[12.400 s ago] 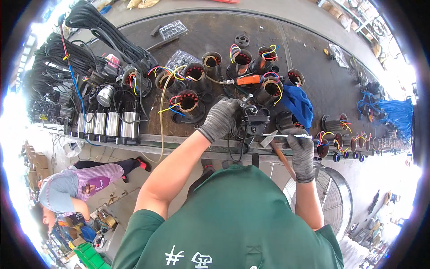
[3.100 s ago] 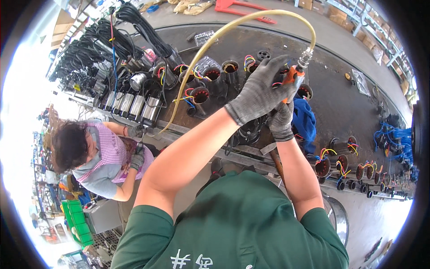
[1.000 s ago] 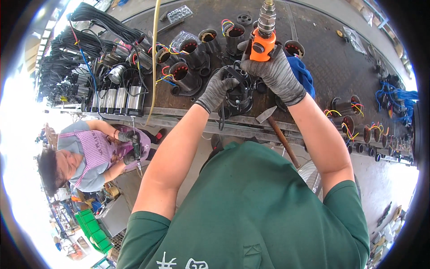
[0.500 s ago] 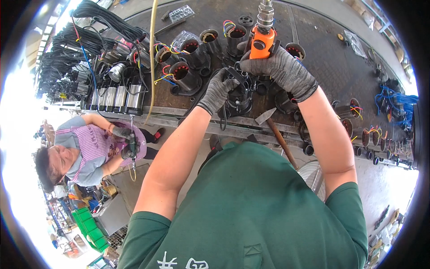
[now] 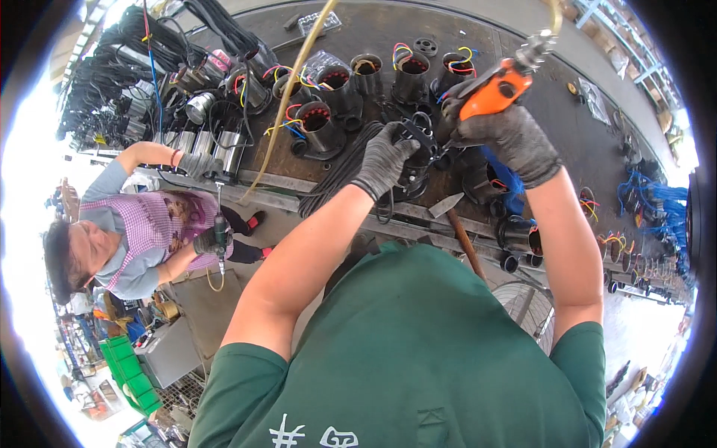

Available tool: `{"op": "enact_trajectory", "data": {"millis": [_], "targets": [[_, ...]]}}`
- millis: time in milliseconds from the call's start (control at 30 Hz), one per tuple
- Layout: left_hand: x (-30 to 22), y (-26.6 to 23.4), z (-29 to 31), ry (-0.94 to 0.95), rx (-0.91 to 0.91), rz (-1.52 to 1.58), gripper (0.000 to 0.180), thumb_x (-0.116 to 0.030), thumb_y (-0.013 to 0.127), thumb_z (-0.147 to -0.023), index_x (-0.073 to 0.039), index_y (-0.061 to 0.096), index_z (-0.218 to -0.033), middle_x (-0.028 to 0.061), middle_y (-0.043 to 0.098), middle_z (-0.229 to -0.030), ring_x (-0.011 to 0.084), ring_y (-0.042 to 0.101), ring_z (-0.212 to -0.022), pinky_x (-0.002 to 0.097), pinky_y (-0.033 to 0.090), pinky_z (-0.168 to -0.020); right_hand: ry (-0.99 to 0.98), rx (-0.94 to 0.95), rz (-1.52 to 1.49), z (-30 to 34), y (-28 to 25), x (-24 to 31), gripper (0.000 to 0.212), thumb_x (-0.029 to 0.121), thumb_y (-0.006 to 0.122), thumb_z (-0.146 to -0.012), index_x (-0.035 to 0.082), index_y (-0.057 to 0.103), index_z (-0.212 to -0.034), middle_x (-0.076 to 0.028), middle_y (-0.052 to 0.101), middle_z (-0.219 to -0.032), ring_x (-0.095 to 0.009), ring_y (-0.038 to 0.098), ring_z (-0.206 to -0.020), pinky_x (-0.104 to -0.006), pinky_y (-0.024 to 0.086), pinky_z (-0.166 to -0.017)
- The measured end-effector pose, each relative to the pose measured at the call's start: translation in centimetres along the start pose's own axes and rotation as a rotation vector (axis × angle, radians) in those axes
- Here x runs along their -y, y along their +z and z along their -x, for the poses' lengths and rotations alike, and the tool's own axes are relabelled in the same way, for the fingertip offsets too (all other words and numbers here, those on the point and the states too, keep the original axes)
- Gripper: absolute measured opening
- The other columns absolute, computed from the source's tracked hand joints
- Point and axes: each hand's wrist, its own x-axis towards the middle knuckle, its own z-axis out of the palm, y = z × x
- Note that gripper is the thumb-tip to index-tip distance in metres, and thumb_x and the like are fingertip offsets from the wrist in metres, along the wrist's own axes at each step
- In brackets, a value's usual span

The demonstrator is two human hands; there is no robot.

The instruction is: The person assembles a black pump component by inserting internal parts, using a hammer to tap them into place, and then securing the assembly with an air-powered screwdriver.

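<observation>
My right hand [image 5: 511,138], in a grey glove, grips an orange air-driven screwdriver [image 5: 494,87] tilted over the workbench, its yellow hose [image 5: 287,104] arcing away to the left. My left hand [image 5: 385,157], also gloved, holds a black pump housing [image 5: 418,160] at the bench's near edge, just left of the tool's tip. Black cylindrical motor housings [image 5: 321,123] with coloured wires stand behind it.
A hammer [image 5: 455,220] lies at the bench's front edge. Another person [image 5: 142,231] in a checked apron sits at the left holding a power driver [image 5: 220,235], one hand on silver cylinders [image 5: 224,153]. Black cables [image 5: 216,30] pile at the back left; blue wires [image 5: 650,201] at the right.
My right hand has tilted the orange screwdriver from upright to slanting right and moved it to the right. My left hand stays on the black housing. The person at the left reached up to the bench.
</observation>
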Motion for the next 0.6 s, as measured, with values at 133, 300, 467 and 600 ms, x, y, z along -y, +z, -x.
{"op": "enact_trajectory", "data": {"millis": [133, 300, 467, 600], "targets": [[0.9, -0.3, 0.2, -0.027, -0.054, 0.010, 0.050, -0.007, 0.075, -0.088, -0.001, 0.054, -0.133, 0.0116, 0.068, -0.115, 0.0167, 0.064, -0.105, 0.0303, 0.053, -0.093, -0.016, -0.032, 0.053, 0.0, 1.4, 3.8, 0.065, 0.020, 0.089, -0.074, 0.002, 0.060, -0.130, -0.007, 0.070, -0.109, -0.021, 0.069, -0.100, -0.0386, 0.060, -0.087], [-0.2, -2.9, 3.1, 0.010, -0.039, 0.390, 0.053, -0.005, 0.074, -0.090, -0.002, 0.050, -0.138, 0.0096, 0.061, -0.125, 0.0158, 0.060, -0.110, 0.0304, 0.051, -0.098, -0.155, -0.031, 0.254, -1.0, 5.4, 4.3, 0.062, 0.019, 0.088, -0.075, 0.001, 0.062, -0.128, -0.006, 0.069, -0.105, -0.018, 0.067, -0.099, -0.0358, 0.059, -0.086], [-0.6, -6.6, 3.7, 0.249, -0.063, -0.037, 0.044, 0.005, 0.065, -0.092, -0.005, 0.055, -0.134, 0.0063, 0.060, -0.125, 0.0141, 0.061, -0.110, 0.0294, 0.051, -0.099, -0.243, -0.111, 0.190, -1.7, 8.4, 4.6, 0.047, 0.010, 0.077, -0.083, 0.000, 0.061, -0.127, -0.004, 0.068, -0.107, -0.015, 0.064, -0.096, -0.0294, 0.056, -0.088], [-6.2, -6.5, 3.3, 0.446, 0.053, -0.315, 0.035, 0.005, 0.066, -0.092, -0.005, 0.062, -0.126, 0.0063, 0.061, -0.115, 0.0153, 0.063, -0.108, 0.0301, 0.054, -0.095, -0.059, -0.227, -0.117, -3.0, 12.0, 5.5, 0.047, 0.000, 0.077, -0.078, 0.001, 0.063, -0.122, -0.004, 0.068, -0.102, -0.015, 0.064, -0.091, -0.0282, 0.056, -0.085]]}}
